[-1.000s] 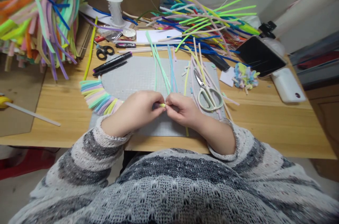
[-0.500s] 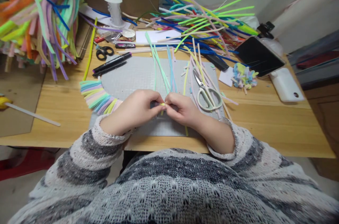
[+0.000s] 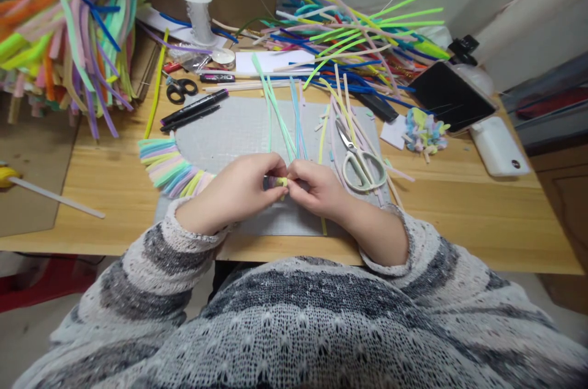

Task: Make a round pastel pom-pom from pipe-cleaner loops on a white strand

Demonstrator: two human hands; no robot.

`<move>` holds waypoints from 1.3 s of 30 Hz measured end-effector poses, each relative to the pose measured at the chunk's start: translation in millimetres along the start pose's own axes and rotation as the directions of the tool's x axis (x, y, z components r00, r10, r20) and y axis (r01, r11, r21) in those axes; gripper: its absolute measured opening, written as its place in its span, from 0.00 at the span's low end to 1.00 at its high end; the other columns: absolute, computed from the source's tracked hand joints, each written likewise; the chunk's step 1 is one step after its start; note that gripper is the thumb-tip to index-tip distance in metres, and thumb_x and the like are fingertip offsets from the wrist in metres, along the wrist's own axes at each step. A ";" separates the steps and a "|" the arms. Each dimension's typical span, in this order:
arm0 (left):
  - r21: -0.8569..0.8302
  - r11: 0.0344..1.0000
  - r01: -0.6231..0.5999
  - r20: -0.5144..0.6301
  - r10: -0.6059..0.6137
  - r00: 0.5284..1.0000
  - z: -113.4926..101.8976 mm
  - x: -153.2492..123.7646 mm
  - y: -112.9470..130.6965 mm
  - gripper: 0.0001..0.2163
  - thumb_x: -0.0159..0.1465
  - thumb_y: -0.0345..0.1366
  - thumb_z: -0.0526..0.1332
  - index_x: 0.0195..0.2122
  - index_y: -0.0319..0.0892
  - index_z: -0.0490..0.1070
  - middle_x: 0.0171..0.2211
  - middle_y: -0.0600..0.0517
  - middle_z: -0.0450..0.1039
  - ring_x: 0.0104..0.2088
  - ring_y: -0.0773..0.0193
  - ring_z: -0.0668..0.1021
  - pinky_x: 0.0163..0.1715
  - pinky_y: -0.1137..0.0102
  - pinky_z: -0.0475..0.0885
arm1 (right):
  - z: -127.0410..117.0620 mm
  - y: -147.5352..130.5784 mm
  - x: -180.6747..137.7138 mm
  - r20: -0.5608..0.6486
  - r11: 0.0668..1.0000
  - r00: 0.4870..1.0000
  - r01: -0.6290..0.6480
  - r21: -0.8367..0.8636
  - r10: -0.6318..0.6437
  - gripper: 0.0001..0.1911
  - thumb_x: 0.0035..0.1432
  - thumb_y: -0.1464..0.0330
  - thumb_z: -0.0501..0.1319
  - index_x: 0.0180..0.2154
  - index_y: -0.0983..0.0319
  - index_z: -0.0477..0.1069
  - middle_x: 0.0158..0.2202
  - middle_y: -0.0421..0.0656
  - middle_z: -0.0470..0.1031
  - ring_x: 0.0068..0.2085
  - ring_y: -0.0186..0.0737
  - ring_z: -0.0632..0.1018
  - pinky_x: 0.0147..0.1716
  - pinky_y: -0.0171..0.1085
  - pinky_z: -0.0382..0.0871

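Now | left hand (image 3: 239,190) and right hand (image 3: 316,190) pinch yellow pipe-cleaner piece (image 3: 282,182) | long axis left-right, over grey mat (image 3: 229,132)

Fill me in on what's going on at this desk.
A person pinches a short yellow pipe cleaner piece between the left hand and right hand, over a grey cutting mat. Pale scissors lie to the right, a fan of pastel pieces to the left.
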State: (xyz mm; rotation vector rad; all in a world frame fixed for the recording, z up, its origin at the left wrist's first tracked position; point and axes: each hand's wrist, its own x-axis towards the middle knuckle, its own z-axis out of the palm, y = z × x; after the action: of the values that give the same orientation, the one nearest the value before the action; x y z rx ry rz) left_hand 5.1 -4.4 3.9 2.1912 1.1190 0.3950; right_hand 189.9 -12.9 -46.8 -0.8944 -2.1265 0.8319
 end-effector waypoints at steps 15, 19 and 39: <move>-0.012 0.999 -0.052 0.013 0.052 0.999 -2.6 -0.1 0.8 0.05 0.61 0.35 0.58 0.32 0.39 0.70 0.30 0.52 0.73 0.32 0.65 0.74 0.33 0.70 0.66 | 0.2 1.1 0.1 -0.023 0.998 0.998 0.057 0.010 -0.057 0.09 0.58 0.71 0.53 0.26 0.59 0.55 0.25 0.37 0.60 0.28 0.32 0.64 0.29 0.34 0.59; -0.002 0.996 -0.085 0.008 0.085 0.996 -0.2 1.1 -0.9 0.02 0.60 0.31 0.59 0.31 0.39 0.70 0.29 0.52 0.73 0.31 0.66 0.73 0.33 0.71 0.65 | 0.6 1.2 0.9 -0.028 0.997 0.996 0.082 0.010 -0.081 0.08 0.57 0.72 0.52 0.27 0.59 0.55 0.24 0.37 0.59 0.28 0.32 0.64 0.28 0.34 0.59; -0.039 0.997 -0.062 0.032 0.063 0.998 -3.3 1.7 -10.7 0.03 0.57 0.32 0.63 0.33 0.40 0.72 0.30 0.53 0.75 0.31 0.66 0.75 0.33 0.71 0.66 | 0.0 0.2 -1.1 -0.001 0.998 0.998 0.063 0.008 -0.063 0.09 0.58 0.71 0.53 0.26 0.59 0.55 0.24 0.37 0.59 0.27 0.31 0.62 0.27 0.34 0.57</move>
State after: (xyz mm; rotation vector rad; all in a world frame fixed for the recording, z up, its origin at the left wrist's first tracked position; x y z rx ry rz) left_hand -2.2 3.0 -0.7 2.1959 1.0197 0.4019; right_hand 190.6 -13.7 -47.4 -0.8195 -2.1383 0.8072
